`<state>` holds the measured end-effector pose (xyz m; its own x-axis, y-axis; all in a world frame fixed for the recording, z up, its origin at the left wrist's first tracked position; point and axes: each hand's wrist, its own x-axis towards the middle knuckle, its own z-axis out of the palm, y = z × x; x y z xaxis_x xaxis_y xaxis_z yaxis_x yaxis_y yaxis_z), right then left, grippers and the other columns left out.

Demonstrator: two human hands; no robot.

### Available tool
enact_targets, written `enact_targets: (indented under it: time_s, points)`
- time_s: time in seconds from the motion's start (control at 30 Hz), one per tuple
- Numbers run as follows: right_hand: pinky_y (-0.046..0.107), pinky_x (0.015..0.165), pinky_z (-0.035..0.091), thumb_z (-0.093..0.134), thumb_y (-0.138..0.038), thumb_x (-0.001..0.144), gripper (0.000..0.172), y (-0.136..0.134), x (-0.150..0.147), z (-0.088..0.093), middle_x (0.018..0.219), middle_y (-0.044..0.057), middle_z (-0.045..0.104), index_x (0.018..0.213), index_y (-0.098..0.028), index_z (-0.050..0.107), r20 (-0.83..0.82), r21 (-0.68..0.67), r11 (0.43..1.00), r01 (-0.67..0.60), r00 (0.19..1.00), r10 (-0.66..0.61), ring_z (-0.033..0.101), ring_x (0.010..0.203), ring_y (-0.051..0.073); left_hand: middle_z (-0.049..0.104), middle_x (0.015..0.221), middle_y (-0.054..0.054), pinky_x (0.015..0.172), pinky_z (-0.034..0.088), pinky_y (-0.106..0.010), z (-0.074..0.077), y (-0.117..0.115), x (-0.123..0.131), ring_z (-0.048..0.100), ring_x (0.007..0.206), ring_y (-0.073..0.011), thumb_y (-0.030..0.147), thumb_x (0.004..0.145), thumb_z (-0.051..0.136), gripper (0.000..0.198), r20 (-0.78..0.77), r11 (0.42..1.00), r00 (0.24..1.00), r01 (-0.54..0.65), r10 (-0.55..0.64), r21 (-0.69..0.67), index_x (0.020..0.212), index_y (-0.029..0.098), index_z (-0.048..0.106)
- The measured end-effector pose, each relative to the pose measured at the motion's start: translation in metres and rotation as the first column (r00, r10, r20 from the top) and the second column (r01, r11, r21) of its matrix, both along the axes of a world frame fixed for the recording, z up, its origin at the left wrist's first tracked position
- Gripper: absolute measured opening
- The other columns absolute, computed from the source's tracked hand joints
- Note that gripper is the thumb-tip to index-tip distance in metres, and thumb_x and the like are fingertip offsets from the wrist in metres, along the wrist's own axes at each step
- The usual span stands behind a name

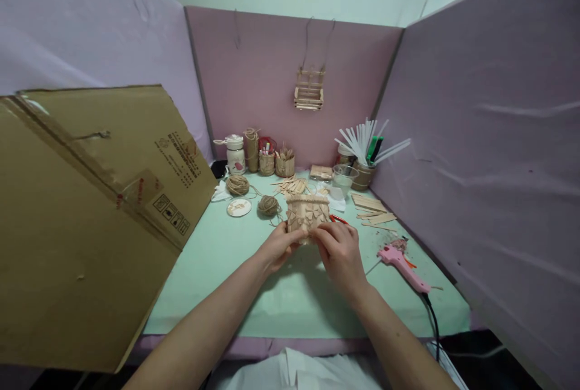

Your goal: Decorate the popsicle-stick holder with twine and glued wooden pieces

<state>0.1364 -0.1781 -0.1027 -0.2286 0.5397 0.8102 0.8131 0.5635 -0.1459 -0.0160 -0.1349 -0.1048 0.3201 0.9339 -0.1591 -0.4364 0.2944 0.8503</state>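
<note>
A small container made of pale wooden sticks (308, 211), with raised cut-wood decoration on its wall, is held up over the middle of the table. My left hand (281, 246) is closed around its lower left side, thumb across the front. At its lower right, my right hand (339, 249) has its fingertips pinched together against the wall; whatever may be between them is too small to make out. Red handles of a tool (338, 219) show just behind my right hand.
A pink glue gun (405, 267) lies at right, its black cord running off the front edge. Twine balls (268, 205), a small white plate (239, 207), loose sticks (376, 219) and a clear cup (344, 179) sit around. A large cardboard sheet (90, 227) leans in from the left.
</note>
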Motion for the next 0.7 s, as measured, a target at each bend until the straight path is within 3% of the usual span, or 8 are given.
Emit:
enact_targets:
  time_s: [0.3, 0.5, 0.7]
  points:
    - [0.036, 0.079, 0.04, 0.048, -0.008, 0.094, 0.023, 0.004, 0.004, -0.003, 0.092, 0.006, 0.067, 0.101, -0.021, 0.066, -0.026, 0.04, 0.993, -0.11, 0.993, 0.111, 0.058, 0.09, 0.02, 0.07, 0.116, -0.015, 0.095, 0.048, -0.033, -0.001, 0.0, -0.005, 0.065, 0.107, -0.0234, 0.028, 0.065, 0.084, 0.045, 0.057, 0.983, 0.983, 0.172, -0.176, 0.071, 0.104, 0.013, 0.068]
    - [0.036, 0.077, 0.043, 0.05, -0.009, 0.094, 0.023, 0.005, 0.008, 0.001, 0.09, 0.005, 0.068, 0.102, -0.022, 0.067, -0.021, 0.066, 0.973, -0.22, 0.975, 0.222, 0.059, 0.087, 0.019, 0.07, 0.113, -0.013, 0.089, 0.05, -0.03, -0.002, -0.002, -0.008, 0.065, 0.101, -0.0218, 0.034, 0.061, 0.088, 0.048, 0.05, 0.983, 0.983, 0.177, -0.179, 0.05, 0.1, 0.014, 0.069]
    - [0.036, 0.076, 0.047, 0.048, -0.011, 0.094, 0.025, 0.001, 0.01, 0.009, 0.09, 0.006, 0.07, 0.103, -0.022, 0.069, 0.045, 0.018, 0.968, -0.248, 0.968, 0.247, 0.059, 0.085, 0.019, 0.072, 0.107, -0.012, 0.086, 0.052, -0.031, -0.002, -0.002, -0.007, 0.065, 0.1, -0.0225, 0.038, 0.066, 0.083, 0.042, -0.034, 0.983, 0.983, 0.184, -0.183, 0.016, 0.098, 0.015, 0.07]
